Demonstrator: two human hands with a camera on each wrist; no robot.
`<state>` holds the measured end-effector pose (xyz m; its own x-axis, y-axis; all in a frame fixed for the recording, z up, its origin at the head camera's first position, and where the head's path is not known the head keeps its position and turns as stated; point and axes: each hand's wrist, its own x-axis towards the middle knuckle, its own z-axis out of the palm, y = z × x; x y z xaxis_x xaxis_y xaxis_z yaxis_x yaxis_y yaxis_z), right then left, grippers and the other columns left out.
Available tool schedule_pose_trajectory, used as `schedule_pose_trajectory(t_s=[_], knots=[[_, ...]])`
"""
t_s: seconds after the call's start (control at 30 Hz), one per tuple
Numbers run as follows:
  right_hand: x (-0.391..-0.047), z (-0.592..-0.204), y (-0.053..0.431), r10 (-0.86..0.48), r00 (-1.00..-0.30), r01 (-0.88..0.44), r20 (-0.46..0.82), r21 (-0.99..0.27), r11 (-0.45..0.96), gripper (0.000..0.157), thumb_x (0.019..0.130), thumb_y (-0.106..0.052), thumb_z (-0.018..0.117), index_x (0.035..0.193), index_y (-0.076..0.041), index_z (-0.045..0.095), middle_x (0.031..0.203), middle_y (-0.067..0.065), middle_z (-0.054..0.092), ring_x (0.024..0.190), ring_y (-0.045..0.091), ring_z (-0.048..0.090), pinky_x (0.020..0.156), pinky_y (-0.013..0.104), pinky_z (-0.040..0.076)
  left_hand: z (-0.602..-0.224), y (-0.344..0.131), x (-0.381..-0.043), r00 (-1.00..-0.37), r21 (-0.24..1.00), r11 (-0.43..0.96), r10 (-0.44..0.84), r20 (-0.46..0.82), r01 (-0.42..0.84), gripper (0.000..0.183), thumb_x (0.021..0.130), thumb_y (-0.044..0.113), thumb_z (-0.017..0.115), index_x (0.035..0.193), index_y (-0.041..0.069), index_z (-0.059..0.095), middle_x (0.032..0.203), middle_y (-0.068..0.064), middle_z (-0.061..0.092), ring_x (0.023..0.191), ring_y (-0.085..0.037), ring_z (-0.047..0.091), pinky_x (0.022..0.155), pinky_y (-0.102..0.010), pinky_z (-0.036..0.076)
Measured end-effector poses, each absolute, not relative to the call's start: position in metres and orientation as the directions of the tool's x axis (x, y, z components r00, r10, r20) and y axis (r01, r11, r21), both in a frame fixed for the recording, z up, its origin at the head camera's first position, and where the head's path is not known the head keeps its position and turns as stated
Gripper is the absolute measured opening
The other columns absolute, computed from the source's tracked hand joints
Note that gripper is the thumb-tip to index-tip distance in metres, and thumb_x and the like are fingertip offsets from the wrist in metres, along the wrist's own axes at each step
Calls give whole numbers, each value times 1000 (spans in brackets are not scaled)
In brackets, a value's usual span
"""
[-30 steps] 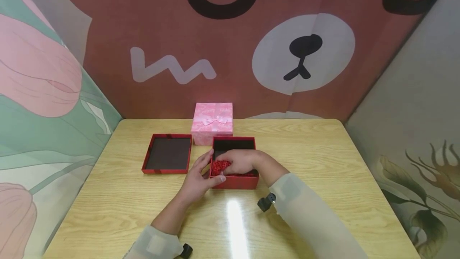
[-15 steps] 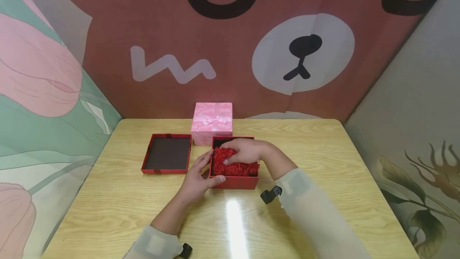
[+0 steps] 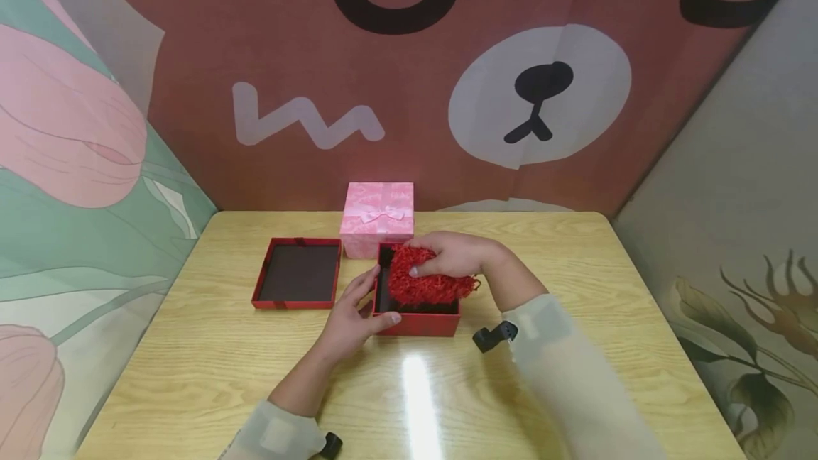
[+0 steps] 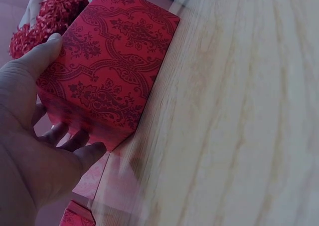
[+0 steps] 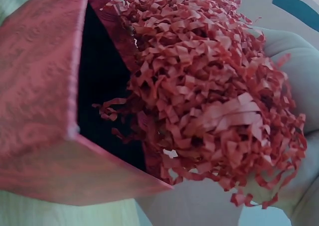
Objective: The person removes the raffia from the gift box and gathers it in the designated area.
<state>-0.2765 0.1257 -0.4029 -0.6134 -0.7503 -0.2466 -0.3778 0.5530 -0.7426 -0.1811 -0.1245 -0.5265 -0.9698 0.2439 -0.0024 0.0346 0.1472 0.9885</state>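
An open red gift box (image 3: pixel 418 325) with a dark inside stands on the table; the left wrist view shows its dark floral pattern. My left hand (image 3: pixel 350 321) holds the box at its front left corner, thumb on the front face and fingers along the left side. Above the opening, my right hand (image 3: pixel 455 254) grips a thick bundle of red crinkled paper shreds (image 3: pixel 428 288). In the right wrist view the shredded paper (image 5: pixel 199 76) bulges out past the box rim, with a few loose strands hanging down. The fingers under the bundle are mostly hidden.
A red-rimmed box lid (image 3: pixel 297 272) lies upturned to the left, dark inside up. Behind the red box sits a pink gift box (image 3: pixel 378 208) with a bow. The wooden table (image 3: pixel 549 346) meets a printed bear backdrop (image 3: pixel 396 155) at the back.
The right hand has drawn the red paper shreds up and to the right, from inside the box to above its rim. The left hand and the box have stayed in place.
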Motion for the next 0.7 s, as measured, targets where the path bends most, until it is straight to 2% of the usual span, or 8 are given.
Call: schedule_pose_trajectory(t_s=[0.13,0.3,0.43,0.57,0.7], knots=[[-276,-397,135,-753,-619,-369,-225,-762,532,40,98,-29,71,137,-25,65,119,-8,69,110,15,64,103,41,51,-526,-125,-180,-971,984,175,236,-22,21,95,81,33,91,160,39,37,163,9,30,150,-29,35,118,-55,35],[-272,-394,146,-724,-650,-334,-232,-768,546,43,96,-33,74,137,-26,64,121,-6,68,113,17,63,101,41,53,-525,-124,-179,-973,982,190,228,-37,8,96,80,37,92,160,40,38,165,7,28,148,-39,38,117,-57,36],[-271,-397,156,-712,-668,-329,-217,-773,543,39,96,-32,74,134,-23,66,119,-4,68,113,20,63,102,44,53,-524,-124,-179,-973,982,187,226,-35,9,96,80,35,92,160,41,38,165,7,28,147,-39,39,117,-56,36],[-269,-401,169,-689,-699,-345,-192,-753,560,43,97,-32,74,137,-21,64,125,-3,66,124,22,57,111,50,46,-524,-124,-180,-973,984,180,230,-33,9,96,81,33,92,159,41,38,165,8,28,148,-38,38,117,-56,36],[-266,-405,181,-657,-730,-331,-189,-744,581,56,97,-33,73,147,-13,57,140,4,61,137,30,49,117,56,39,-525,-125,-179,-972,985,173,234,-35,6,95,81,33,91,160,41,38,165,8,28,149,-38,36,118,-56,35]])
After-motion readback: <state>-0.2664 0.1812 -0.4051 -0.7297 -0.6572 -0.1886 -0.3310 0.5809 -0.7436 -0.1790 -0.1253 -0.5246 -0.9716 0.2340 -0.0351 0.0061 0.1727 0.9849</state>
